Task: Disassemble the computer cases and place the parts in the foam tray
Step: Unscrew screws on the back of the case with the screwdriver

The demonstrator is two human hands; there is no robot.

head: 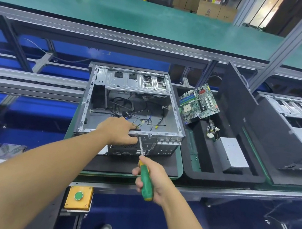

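My left hand [119, 130] hooks its fingers [130, 126] over the rim, I judge the safest hold on the stiff steel computer case [137, 83] at the bench's near edge; my right hand [155, 179] grips the screwdriver [143, 169]

a factory line in a warehouse-like hall. a long green belt [139, 16] runs across on a grey metal frame [288, 41], with metal rails [32, 79] lower down. stacked cardboard boxes [208, 9] fill the back. a yellow box with a green push button [78, 197] sits below the near edge. an opened computer case [137, 83] and a second case [296, 120] flank a black foam tray [224, 177] holding a circuit board [198, 103]; a screwdriver [146, 188] is in use.
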